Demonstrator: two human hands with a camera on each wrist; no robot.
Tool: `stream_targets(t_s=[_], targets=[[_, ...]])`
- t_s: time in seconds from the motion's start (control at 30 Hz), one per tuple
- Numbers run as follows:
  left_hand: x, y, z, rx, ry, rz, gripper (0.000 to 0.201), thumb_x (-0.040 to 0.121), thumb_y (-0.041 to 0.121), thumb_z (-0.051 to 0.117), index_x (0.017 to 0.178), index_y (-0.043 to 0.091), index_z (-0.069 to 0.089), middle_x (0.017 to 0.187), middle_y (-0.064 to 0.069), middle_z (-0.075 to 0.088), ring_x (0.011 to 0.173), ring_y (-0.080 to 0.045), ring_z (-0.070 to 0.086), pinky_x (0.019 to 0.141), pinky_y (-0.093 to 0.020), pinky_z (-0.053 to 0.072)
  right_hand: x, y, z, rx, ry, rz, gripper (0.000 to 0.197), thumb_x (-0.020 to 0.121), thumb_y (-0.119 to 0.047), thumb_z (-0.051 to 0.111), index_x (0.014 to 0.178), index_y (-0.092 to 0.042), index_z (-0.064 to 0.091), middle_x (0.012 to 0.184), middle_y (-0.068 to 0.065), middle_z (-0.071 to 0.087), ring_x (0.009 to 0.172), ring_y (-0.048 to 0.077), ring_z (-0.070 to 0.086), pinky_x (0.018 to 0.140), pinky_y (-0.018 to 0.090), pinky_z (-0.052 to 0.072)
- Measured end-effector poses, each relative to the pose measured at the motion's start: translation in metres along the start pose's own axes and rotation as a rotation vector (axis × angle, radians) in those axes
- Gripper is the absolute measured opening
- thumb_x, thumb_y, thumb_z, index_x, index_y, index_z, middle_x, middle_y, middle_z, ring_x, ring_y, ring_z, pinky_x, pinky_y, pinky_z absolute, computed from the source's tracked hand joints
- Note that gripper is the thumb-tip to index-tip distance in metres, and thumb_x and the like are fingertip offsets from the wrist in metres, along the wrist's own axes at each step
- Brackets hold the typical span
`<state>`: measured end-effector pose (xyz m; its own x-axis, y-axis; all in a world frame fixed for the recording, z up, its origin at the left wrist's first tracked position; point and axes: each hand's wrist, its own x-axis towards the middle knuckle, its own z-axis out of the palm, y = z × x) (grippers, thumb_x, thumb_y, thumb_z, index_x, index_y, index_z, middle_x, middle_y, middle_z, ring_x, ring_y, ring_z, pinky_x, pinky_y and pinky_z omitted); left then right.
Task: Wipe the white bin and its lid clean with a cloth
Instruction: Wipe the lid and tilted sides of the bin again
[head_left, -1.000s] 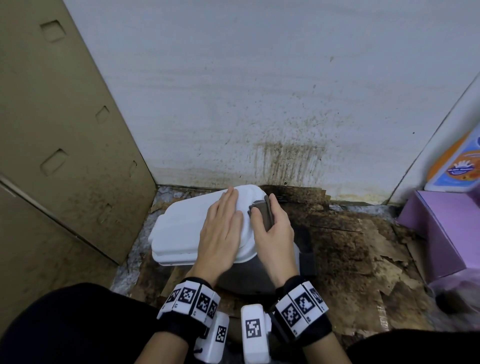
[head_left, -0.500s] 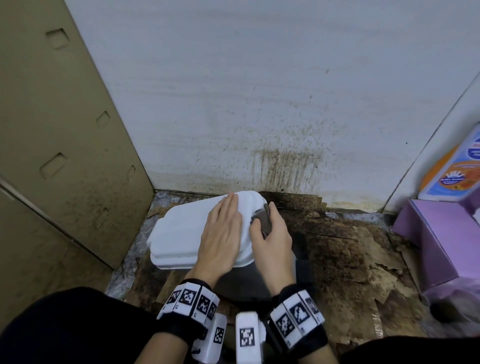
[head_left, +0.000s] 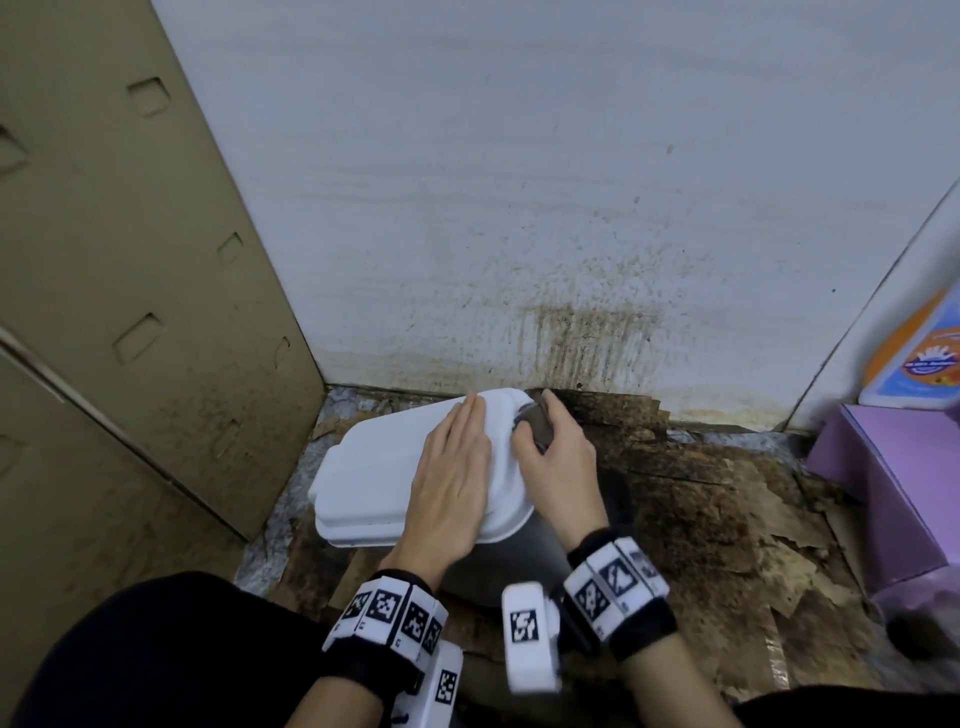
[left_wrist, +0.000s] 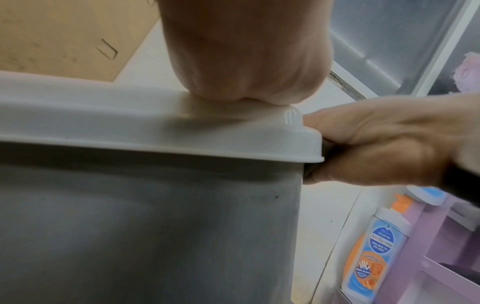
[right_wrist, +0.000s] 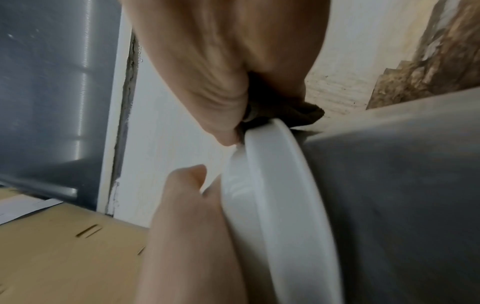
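Cloth (head_left: 535, 431) against lid (head_left: 374, 478) edge

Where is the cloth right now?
In the head view the cloth is pinched in the right hand against the far right edge of the lid, just right of the flat left hand.

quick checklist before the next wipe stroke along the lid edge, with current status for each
1. Left hand flat on the lid to steady it: ok.
2. Right hand grips the cloth: ok.
3. Cloth touches the lid's far right edge: ok, seen pressed on the rim in the right wrist view.
4. Lid seated on the bin: ok, its rim overhangs the grey wall.
5. Cloth clean enough to wipe: cannot tell, it is dark and mostly hidden.
6. Lid top already clean: cannot tell; small specks show near the front rim.
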<state>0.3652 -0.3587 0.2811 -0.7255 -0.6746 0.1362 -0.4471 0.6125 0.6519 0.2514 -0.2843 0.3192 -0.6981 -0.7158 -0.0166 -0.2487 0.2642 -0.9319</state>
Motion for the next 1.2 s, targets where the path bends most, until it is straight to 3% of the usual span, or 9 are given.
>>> stream_targets(t_s=[0.1,0.2,0.33,0.4,0.53,0.7,0.87,1.0,1.2], targets=[[-0.001,0.009,0.002,-0.065,0.013,-0.004,0.060,0.104,0.038,0.010,0.162,0.022,0.010,0.169,0.012,0.004,0.155,-0.003,0.003,0.127,-0.029,0.005,0.027,-0.006,-0.017,-0.022,-0.087,0.021,0.044,0.100,-0.022,0.054,0.143,-0.015,0.049,0.135,0.001,0.059,0.113,0.012,0.054,0.097,0.024,0.042],[0.001,0.013,0.003,-0.002,0.011,0.022,0.053,0.109,0.031,0.015,0.160,0.019,0.009,0.166,0.012,0.003,0.156,-0.008,0.004,0.127,-0.026,0.004,0.040,-0.002,-0.028,-0.015,-0.171,0.016,0.044,0.100,-0.025,0.055,0.143,-0.020,0.049,0.127,-0.005,0.060,0.111,0.008,0.055,0.094,0.024,0.041],[0.005,0.014,0.009,0.050,-0.006,-0.010,0.064,0.102,0.044,0.013,0.162,0.021,0.008,0.170,0.010,0.006,0.154,-0.004,0.004,0.127,-0.029,0.008,0.033,0.017,-0.022,0.036,-0.146,0.014,0.053,0.104,-0.036,0.048,0.154,-0.026,0.035,0.144,-0.008,0.051,0.126,0.006,0.048,0.104,0.025,0.039],[0.005,0.013,0.011,0.061,0.000,-0.010,0.075,0.094,0.053,0.006,0.162,0.021,0.009,0.170,0.010,0.007,0.153,-0.002,0.004,0.127,-0.028,0.009,0.022,0.031,-0.011,0.108,-0.084,0.006,0.053,0.104,-0.043,0.044,0.155,-0.034,0.031,0.152,-0.010,0.045,0.135,0.008,0.045,0.114,0.034,0.039],[0.002,0.012,0.011,0.030,0.024,-0.030,0.072,0.096,0.053,0.012,0.163,0.024,0.011,0.169,0.014,0.010,0.152,0.000,0.006,0.124,-0.020,0.006,0.008,0.046,-0.002,0.261,-0.039,0.032,0.046,0.105,-0.050,0.036,0.151,-0.047,0.030,0.148,-0.019,0.047,0.134,0.003,0.045,0.113,0.032,0.037],[0.002,0.006,0.005,-0.011,0.030,-0.066,0.077,0.092,0.059,0.014,0.163,0.028,0.014,0.168,0.019,0.011,0.151,0.003,0.009,0.116,-0.012,0.002,0.011,0.073,-0.002,0.215,-0.072,0.037,0.044,0.107,-0.045,0.031,0.150,-0.040,0.035,0.151,-0.019,0.040,0.138,-0.001,0.036,0.113,0.023,0.026],[0.001,0.000,-0.001,-0.056,0.049,-0.084,0.079,0.090,0.061,0.016,0.162,0.030,0.018,0.167,0.021,0.016,0.150,0.003,0.012,0.117,-0.016,0.007,0.015,0.136,-0.001,0.085,-0.043,0.135,0.046,0.107,-0.046,0.033,0.151,-0.037,0.034,0.152,-0.015,0.037,0.144,0.007,0.031,0.122,0.036,0.022],[-0.002,-0.002,-0.006,-0.081,0.054,-0.097,0.074,0.093,0.059,0.020,0.162,0.031,0.020,0.165,0.023,0.018,0.150,0.005,0.014,0.118,-0.019,0.010,0.022,0.179,-0.006,0.127,0.000,0.253,0.045,0.105,-0.044,0.040,0.148,-0.029,0.043,0.154,-0.004,0.043,0.142,0.015,0.038,0.120,0.035,0.027],[-0.005,-0.008,-0.011,-0.089,0.065,-0.131,0.070,0.095,0.057,0.022,0.161,0.034,0.021,0.165,0.024,0.020,0.150,0.003,0.016,0.120,-0.025,0.013,0.026,0.187,0.010,0.090,0.083,0.230,0.043,0.107,-0.040,0.036,0.147,-0.026,0.046,0.154,-0.001,0.043,0.144,0.019,0.035,0.121,0.041,0.024]])
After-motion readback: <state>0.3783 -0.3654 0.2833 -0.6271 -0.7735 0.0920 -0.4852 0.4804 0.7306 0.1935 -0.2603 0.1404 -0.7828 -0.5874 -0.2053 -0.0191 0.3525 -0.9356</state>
